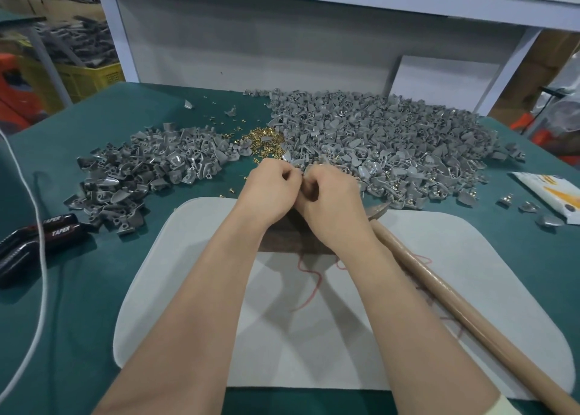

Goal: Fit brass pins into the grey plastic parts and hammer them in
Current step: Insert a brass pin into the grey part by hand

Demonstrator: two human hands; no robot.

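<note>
Hands curl together mid-surface, left hand against right hand; any held piece is hidden. Brass pins lie just beyond, between heaps of grey plastic parts.

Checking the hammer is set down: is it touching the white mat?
Touching. The head view shows the hammer lying flat across the white mat, no gap beneath.

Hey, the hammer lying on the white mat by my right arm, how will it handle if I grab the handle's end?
Likely head-heavy: the hammer has a long handle with its metal head at the far end, so it may dip forward. The round handle could roll if nudged, though the head should check that. Its glossy surface looks a bit slippery.
</note>
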